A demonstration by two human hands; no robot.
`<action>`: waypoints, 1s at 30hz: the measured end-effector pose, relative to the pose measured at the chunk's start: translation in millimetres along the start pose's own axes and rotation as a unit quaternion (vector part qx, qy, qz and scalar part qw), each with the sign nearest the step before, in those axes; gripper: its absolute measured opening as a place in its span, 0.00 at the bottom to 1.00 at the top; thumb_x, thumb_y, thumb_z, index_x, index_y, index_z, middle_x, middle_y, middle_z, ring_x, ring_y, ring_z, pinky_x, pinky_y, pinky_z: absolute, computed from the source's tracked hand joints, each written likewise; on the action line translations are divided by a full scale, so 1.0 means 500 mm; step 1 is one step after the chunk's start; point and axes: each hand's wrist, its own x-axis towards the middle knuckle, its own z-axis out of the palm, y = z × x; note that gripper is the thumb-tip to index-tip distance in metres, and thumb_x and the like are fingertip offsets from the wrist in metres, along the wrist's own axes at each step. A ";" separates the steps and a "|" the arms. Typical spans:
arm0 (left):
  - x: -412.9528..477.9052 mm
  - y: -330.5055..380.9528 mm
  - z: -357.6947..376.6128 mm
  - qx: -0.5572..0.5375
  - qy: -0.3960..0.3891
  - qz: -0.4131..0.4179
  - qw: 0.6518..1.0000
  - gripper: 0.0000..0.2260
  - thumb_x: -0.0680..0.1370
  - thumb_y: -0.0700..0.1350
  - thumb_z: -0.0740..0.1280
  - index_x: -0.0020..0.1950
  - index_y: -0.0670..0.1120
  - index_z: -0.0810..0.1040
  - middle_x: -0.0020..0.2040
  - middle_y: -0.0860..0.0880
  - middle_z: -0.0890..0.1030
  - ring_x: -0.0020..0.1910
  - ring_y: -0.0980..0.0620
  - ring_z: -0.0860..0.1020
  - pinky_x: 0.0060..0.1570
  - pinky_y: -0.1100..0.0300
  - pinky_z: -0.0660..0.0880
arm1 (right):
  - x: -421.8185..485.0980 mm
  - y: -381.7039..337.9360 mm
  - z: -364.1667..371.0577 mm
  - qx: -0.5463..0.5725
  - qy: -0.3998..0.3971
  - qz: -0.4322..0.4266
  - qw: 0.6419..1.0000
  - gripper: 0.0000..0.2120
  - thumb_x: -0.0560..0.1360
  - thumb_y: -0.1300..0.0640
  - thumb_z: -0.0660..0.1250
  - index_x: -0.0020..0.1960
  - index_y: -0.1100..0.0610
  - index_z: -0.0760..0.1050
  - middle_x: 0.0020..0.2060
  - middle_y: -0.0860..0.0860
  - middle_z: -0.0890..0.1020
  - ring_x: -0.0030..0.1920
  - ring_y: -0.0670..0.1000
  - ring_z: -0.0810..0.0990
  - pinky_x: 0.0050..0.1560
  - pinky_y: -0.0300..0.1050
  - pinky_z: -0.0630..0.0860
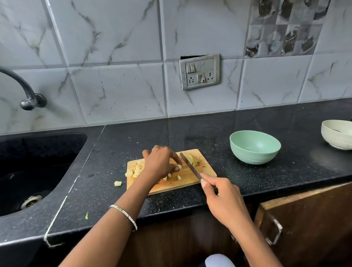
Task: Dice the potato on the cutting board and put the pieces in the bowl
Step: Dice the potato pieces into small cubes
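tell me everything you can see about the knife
The knife has a long, narrow, grey metal blade. Its handle is almost wholly hidden in the right hand, which grips it, one fingertip lying at the blade's base. The blade slants over the wooden cutting board, tip pointing towards the board's far edge. It lies between the uncut potato slices and the potato piece that the left hand pinches. Whether its edge touches board or potato cannot be told.
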 end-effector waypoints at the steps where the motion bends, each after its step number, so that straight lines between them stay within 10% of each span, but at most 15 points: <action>1: 0.000 -0.001 0.002 -0.005 0.006 -0.004 1.000 0.09 0.72 0.55 0.75 0.51 0.61 0.84 0.61 0.58 0.79 0.65 0.48 0.69 0.56 0.47 0.60 | -0.001 0.001 0.001 -0.002 -0.003 0.003 1.000 0.17 0.84 0.46 0.57 0.71 0.41 0.74 0.67 0.44 0.79 0.69 0.53 0.72 0.65 0.50 0.72; 30: -0.023 0.002 0.019 -0.103 0.043 -0.112 0.987 0.05 0.75 0.52 0.73 0.50 0.57 0.85 0.44 0.55 0.84 0.60 0.50 0.75 0.63 0.47 0.61 | -0.009 -0.019 0.039 -0.010 -0.031 0.026 0.999 0.19 0.84 0.44 0.54 0.73 0.40 0.70 0.66 0.49 0.78 0.67 0.54 0.73 0.63 0.48 0.72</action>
